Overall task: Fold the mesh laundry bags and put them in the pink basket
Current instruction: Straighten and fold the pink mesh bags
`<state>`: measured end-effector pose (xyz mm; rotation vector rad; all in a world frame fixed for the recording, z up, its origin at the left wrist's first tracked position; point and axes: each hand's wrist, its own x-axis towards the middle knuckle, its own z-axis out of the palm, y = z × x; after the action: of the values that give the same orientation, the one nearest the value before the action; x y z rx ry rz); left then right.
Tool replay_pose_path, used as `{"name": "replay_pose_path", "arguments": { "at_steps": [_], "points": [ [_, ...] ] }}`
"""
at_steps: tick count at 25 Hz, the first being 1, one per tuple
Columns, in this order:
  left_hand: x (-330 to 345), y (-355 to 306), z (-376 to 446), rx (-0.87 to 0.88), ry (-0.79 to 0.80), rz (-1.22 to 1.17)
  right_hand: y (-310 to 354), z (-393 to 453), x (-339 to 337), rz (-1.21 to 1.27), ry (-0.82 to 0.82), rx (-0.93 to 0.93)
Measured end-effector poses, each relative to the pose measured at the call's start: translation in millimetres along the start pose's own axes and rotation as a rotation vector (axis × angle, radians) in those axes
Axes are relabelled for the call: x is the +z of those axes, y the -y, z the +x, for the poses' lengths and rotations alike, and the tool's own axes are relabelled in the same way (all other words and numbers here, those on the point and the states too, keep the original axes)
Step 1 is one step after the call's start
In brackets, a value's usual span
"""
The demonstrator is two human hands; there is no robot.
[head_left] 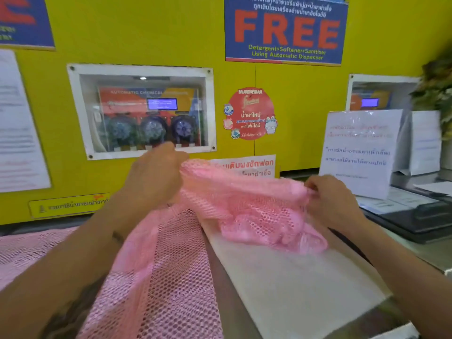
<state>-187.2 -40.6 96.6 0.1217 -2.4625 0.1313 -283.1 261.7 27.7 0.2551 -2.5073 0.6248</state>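
Note:
A pink mesh laundry bag [239,206] is lifted above the counter, bunched and sagging in the middle. My left hand [154,172] grips its upper left edge, and my right hand [332,199] pinches its right edge. The bag hangs between them and trails down toward me over a white cloth [293,285] on the counter. More pink mesh [27,253] lies spread flat at the left. No pink basket is in view.
A yellow wall panel [293,113] with a dispenser window [146,113] stands close behind the counter. Laminated paper signs [359,152] lean at the right, with a dark tray [420,218] and a plant [437,89] beyond them.

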Motion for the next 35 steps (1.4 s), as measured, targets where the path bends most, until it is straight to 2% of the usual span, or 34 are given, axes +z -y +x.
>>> {"name": "replay_pose_path", "arguments": {
  "at_steps": [1,2,3,4,5,6,7,8,9,10,11,13,14,15,18,19,20,21,25,26,27,28,30,31,33,34,35],
  "points": [
    [-13,11,-2,-0.029,-0.001,-0.001,2,4,3,0.061,-0.046,-0.03],
    [-24,19,-9,-0.055,0.1,-0.026,6,7,5,0.143,-0.048,-0.055],
    [-33,24,-20,-0.04,0.318,-0.04,10,8,4,0.247,-0.034,-0.069],
    [-41,27,-31,0.01,0.609,-0.045,16,8,-1,0.409,0.019,-0.063],
    [-50,26,-41,0.058,0.877,-0.066,18,9,-10,0.588,0.121,-0.081],
    [-59,23,-50,0.093,1.077,-0.136,16,10,-22,0.722,0.299,-0.113],
    [-66,22,-55,0.085,1.182,-0.261,10,9,-37,0.79,0.556,-0.159],
    [-71,22,-56,0.031,1.193,-0.397,3,10,-54,0.781,0.774,-0.202],
    [-72,22,-55,-0.017,1.16,-0.502,-3,11,-71,0.736,0.931,-0.23],
    [-67,19,-53,-0.027,1.097,-0.546,-9,14,-84,0.708,0.981,-0.25],
    [-59,15,-49,-0.015,1.009,-0.542,-11,16,-92,0.716,0.938,-0.227],
    [-32,-2,-43,0.032,0.861,-0.501,-7,17,-91,0.742,0.727,-0.181],
    [-16,-13,-42,0.049,0.827,-0.484,-2,14,-86,0.667,0.662,-0.189],
    [1,-23,-42,0.06,0.822,-0.482,5,8,-79,0.517,0.686,-0.219],
    [46,-43,-42,0.087,0.894,-0.351,22,-23,-53,0.048,1.004,-0.26],
    [54,-44,-42,0.08,0.916,-0.274,25,-30,-44,-0.076,1.007,-0.287],
    [60,-42,-41,0.069,0.899,-0.228,25,-31,-37,-0.139,0.927,-0.326],
    [62,-40,-39,0.063,0.815,-0.213,25,-28,-34,-0.123,0.791,-0.346],
    [42,-25,-20,-0.053,0.098,-0.295,26,-3,-37,0.188,0.07,-0.344],
    [34,-15,-13,-0.111,-0.032,-0.311,28,0,-41,0.253,-0.052,-0.346],
    [27,-4,-6,-0.172,-0.077,-0.296,30,2,-44,0.293,-0.086,-0.348],
    [23,8,-2,-0.231,-0.026,-0.242,31,2,-45,0.299,-0.01,-0.36],
    [25,24,-7,-0.299,0.18,-0.044,26,-2,-45,0.204,0.244,-0.366],
    [29,26,-14,-0.285,0.211,0.005,23,-5,-43,0.131,0.261,-0.371],
    [34,14,-29,-0.139,0.186,-0.104,17,-11,-39,0.114,0.146,-0.37],
    [36,4,-36,-0.059,0.232,-0.218,16,-17,-37,0.124,0.18,-0.365],
    [38,-6,-43,0.003,0.351,-0.308,17,-23,-33,0.082,0.343,-0.347]
  ]
}}
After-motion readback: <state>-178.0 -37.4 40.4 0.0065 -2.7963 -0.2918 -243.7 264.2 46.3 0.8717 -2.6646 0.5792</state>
